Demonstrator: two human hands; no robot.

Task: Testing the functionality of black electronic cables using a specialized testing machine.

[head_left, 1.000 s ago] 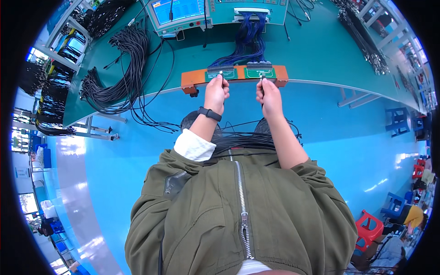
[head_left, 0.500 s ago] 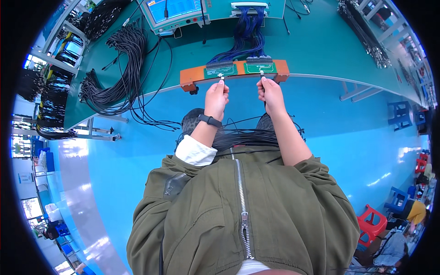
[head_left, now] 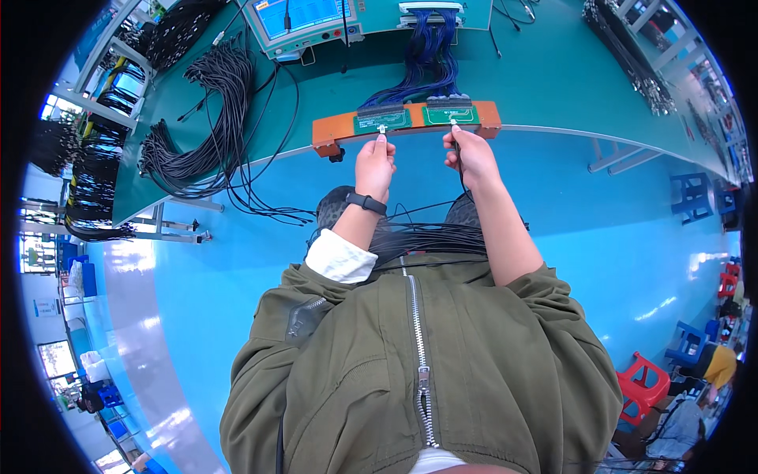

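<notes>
At the table's front edge sits an orange block (head_left: 325,129) carrying two green circuit boards. My left hand (head_left: 374,167) pinches a cable connector (head_left: 382,129) against the left circuit board (head_left: 401,120). My right hand (head_left: 475,158) is closed on a black cable (head_left: 459,162), its tip at the right circuit board (head_left: 466,117). Whether either plug is fully seated is too small to tell. Ribbons of blue wires (head_left: 430,59) run from the boards back to a white connector strip. Across my lap lies a bundle of black cables (head_left: 434,239).
A tester with a lit screen (head_left: 304,17) stands at the back of the green table (head_left: 545,87). A large coil of black cables (head_left: 225,103) lies to the left, more cables (head_left: 632,63) at the right. A red stool (head_left: 643,387) stands on the blue floor.
My right hand has shifted slightly, and the black cable now shows more clearly below its fingers. The left hand stays at the left board. The whole view has moved a little.
</notes>
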